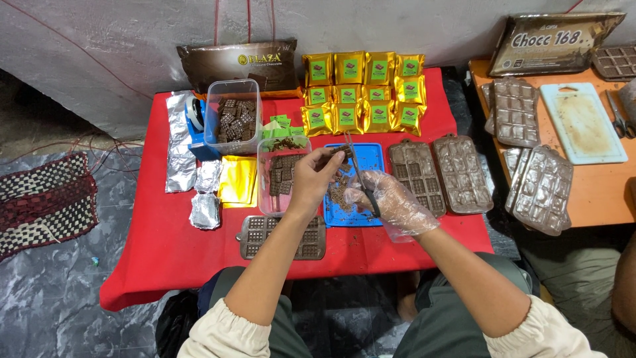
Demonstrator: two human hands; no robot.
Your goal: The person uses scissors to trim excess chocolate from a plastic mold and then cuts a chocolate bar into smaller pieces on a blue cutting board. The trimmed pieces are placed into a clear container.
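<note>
My left hand (313, 178) is bare and pinches a small piece of chocolate (344, 153) above a blue tray (372, 156) strewn with chocolate crumbs. My right hand (392, 202), in a clear plastic glove, grips a pair of scissors (361, 179) whose blades point up at that piece. Both hands hover over the tray on a low table with a red cloth (165, 245). A clear tub (275, 176) with chocolate squares stands just left of my left hand.
A second clear tub (232, 116) of chocolate squares, foil sheets (179, 139), gold pouches (363, 93) and chocolate moulds (440, 174) lie on the red cloth. An empty mould (281, 237) sits near the front edge. At right, an orange table (596, 192) carries more moulds and a cutting board (583, 122).
</note>
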